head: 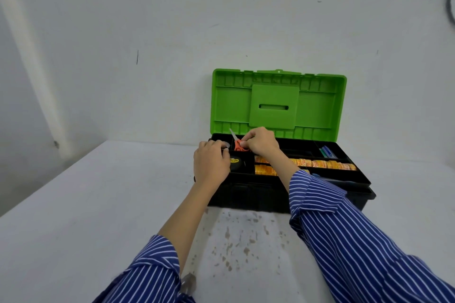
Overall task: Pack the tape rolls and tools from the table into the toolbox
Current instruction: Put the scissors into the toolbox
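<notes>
Where the white table (pixel 98 204) meets the grey wall (pixel 123 32), found a toolbox (pixel 258 197) standing at about 2 o'clock of the frame centre, black body, green lid (pixel 278 101) raised upright against the wall. Noted brown stains (pixel 236 243) on the table surface at 6 o'clock from the box. Observed two forearms in blue striped sleeves (pixel 357 241) reaching in from 6 o'clock toward the black tray (pixel 349 174) seated in the top of the box. Recorded rows of orange-yellow tape rolls (pixel 322 163) lying in the long middle compartments, running toward 3 o'clock. Left hand (pixel 211 162) placed over the tray's 9 o'clock end, fingers curled round a small clear tape roll (pixel 226 144) at the corner compartment; clamped on it as far as visible, fingertips partly hidden. Right hand (pixel 261 142) positioned at 1 o'clock of the left hand, fingers pinched together on the orange handles of a pair of scissors (pixel 238 144), blades angled up toward 11 o'clock against the lid. Seen a black and yellow tape measure (pixel 237 162) in the compartment just under the left hand's knuckles, at 6 o'clock from the scissors. Logged small blue and green items (pixel 328 152) in the rear compartment at the 3 o'clock end; kind not discernible.
</notes>
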